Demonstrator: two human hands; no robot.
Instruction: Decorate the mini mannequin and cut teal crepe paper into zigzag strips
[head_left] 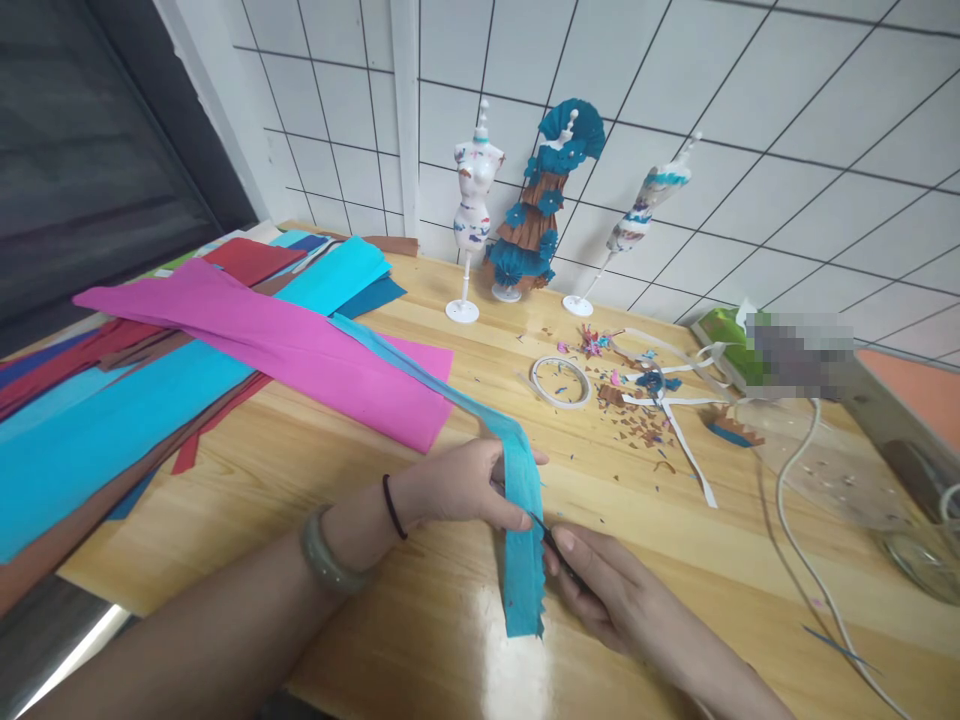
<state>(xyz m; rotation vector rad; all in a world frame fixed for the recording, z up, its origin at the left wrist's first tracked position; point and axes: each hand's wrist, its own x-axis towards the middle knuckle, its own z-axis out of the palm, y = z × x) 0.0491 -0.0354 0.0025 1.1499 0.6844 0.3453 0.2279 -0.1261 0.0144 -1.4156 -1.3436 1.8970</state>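
A long teal paper strip (524,580) runs from the piled sheets to the table's front, its lower right edge cut into small zigzag teeth. My left hand (469,485) pinches the strip around its middle, thumb in front and fingers partly hidden behind it. In my right hand (596,580) are small dark scissors (559,550), their tip touching the strip's right edge just beside my left thumb. My right fingers are wrapped round the handles, which are mostly hidden.
Coloured paper sheets (322,345) are piled at left. Behind stand two bare mannequins (474,195) (651,205) and one dressed in paper (536,215). A tape roll (561,382), paper scraps (637,425), a white cable (784,490) and a glass jar (926,560) lie right.
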